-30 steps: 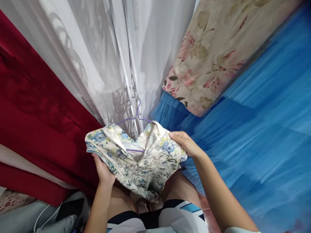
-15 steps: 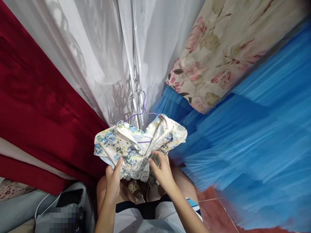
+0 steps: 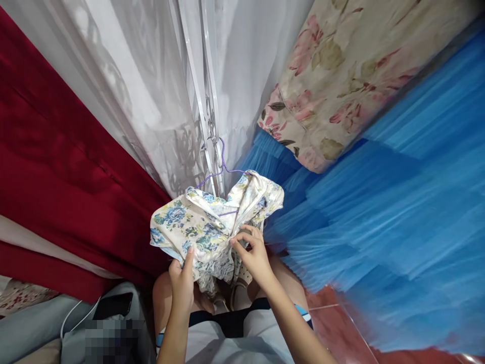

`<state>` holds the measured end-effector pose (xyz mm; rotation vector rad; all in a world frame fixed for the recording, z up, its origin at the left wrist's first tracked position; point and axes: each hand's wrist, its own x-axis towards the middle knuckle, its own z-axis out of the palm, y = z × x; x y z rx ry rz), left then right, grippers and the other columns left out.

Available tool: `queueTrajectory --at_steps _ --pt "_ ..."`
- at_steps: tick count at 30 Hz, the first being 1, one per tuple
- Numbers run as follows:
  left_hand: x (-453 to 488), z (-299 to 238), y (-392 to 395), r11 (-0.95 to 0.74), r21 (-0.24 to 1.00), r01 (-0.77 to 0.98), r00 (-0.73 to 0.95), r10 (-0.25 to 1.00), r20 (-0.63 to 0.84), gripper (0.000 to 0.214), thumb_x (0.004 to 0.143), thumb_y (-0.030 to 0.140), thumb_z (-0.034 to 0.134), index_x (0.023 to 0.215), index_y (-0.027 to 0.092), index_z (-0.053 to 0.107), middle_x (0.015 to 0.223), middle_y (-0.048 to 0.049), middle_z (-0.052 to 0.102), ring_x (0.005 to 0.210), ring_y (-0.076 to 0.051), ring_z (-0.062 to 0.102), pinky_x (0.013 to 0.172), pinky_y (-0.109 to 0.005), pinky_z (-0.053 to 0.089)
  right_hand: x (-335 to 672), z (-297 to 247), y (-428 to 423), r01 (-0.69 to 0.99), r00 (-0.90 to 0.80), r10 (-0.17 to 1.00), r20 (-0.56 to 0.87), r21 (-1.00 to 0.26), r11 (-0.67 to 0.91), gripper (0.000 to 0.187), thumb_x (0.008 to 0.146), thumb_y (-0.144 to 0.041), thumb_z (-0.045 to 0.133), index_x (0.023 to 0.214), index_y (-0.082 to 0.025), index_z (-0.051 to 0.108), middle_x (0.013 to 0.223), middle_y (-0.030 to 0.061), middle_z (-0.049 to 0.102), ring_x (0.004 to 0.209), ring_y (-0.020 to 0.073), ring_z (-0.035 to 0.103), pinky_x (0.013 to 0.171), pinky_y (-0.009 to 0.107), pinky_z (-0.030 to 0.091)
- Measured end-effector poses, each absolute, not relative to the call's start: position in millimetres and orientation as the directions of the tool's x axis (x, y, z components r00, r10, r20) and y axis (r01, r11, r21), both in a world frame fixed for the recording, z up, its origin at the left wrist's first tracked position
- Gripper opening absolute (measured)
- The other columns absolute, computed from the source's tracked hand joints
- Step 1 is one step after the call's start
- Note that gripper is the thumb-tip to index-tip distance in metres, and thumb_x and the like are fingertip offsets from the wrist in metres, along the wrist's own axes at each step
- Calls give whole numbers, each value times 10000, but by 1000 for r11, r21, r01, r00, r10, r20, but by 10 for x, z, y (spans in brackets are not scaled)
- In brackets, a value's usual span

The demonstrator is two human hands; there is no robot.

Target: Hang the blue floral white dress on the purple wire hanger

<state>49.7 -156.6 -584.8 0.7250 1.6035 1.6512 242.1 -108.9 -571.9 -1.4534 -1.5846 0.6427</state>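
Observation:
A white blouse [image 3: 212,227] with blue and yellow flowers hangs in front of me on a thin purple hanger [image 3: 223,161]. The hanger's hook is up against white strips [image 3: 200,96] that run down the curtain. My left hand [image 3: 182,278] grips the lower left part of the blouse, thumb on top and the other fingers mostly hidden beneath. At the front opening, below the V neckline, my right hand [image 3: 253,250] pinches the fabric between thumb and fingers. The gathered lower part of the blouse droops over my lap.
White curtains [image 3: 151,101] hang ahead, with red cloth [image 3: 68,177] to the left. Floral cloth [image 3: 322,91] and blue tulle [image 3: 379,217] fill the right. A phone [image 3: 112,305] and white cable [image 3: 70,321] lie at lower left. Red tiles [image 3: 333,323] show at lower right.
My right hand's fingers have drawn together on the blouse's front opening. The blouse has tilted and shifted slightly, its right shoulder moving inward and its gathered lower part hanging lower.

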Motion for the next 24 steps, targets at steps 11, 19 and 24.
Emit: queueTrajectory --at_steps 11,19,24 --pt "1042 -6021 -1381 -282 856 434 -154 912 379 159 868 222 611 1024 197 595 982 -67 641 938 -198 598 853 -320 470 2482 -5548 -1202 161 -94 996 2 -987 17 204 836 -333 617 693 -188 609 626 4 588 590 161 515 571 275 409" --pt "1143 -5879 -1198 -323 816 479 3 930 366 82 863 194 541 797 203 588 765 -55 632 734 -188 579 710 -285 432 2369 -5049 -877 -176 -84 996 -39 -983 -53 265 770 -310 665 561 -183 562 457 -39 497 393 80 330 420 236 236" --pt "1071 -5825 -1288 -306 719 624 150 950 274 134 852 158 534 746 215 595 721 -51 605 685 -190 568 651 -270 363 2257 -4510 -343 -282 -10 996 88 -956 82 305 733 -335 683 504 -180 555 458 -23 519 362 59 287 386 241 201"
